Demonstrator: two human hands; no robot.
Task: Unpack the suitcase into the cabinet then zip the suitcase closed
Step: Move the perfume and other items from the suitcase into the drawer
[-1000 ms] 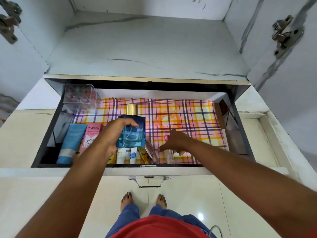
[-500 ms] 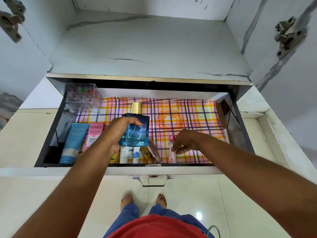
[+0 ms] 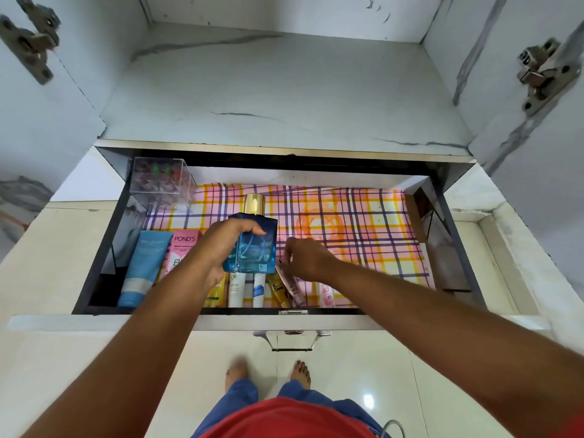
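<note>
**Blue bottle held over the open drawer**

Head view. The left hand (image 3: 221, 251) grips a square blue perfume bottle (image 3: 252, 248) with a gold cap, fingers curled over its top shoulder and thumb hidden behind it; the bottle hangs upright above the front row of toiletries in the drawer (image 3: 104, 248) of the cabinet (image 3: 284, 90). The right hand (image 3: 305, 259) reaches in just beside it, fingers bent downward near a slim pinkish tube (image 3: 292, 286). Whether those fingertips pinch the tube, merely touch it or hold nothing cannot be told, as the hand covers the spot.

Both forearms extend from the lower corners and converge over the drawer's front edge. The left arm hides part of a pink Pond's box (image 3: 183, 248) and a yellow tube (image 3: 216, 295). Still readable along the front: a blue tube (image 3: 142, 267) at the left, two white tubes (image 3: 237, 289), and a pink tube (image 3: 327, 294) partly under the right wrist. A clear plastic box (image 3: 161, 180) sits in the back left corner, its contents blurred. The checked liner (image 3: 363, 235) covers the drawer floor. The suitcase is out of frame.
</note>
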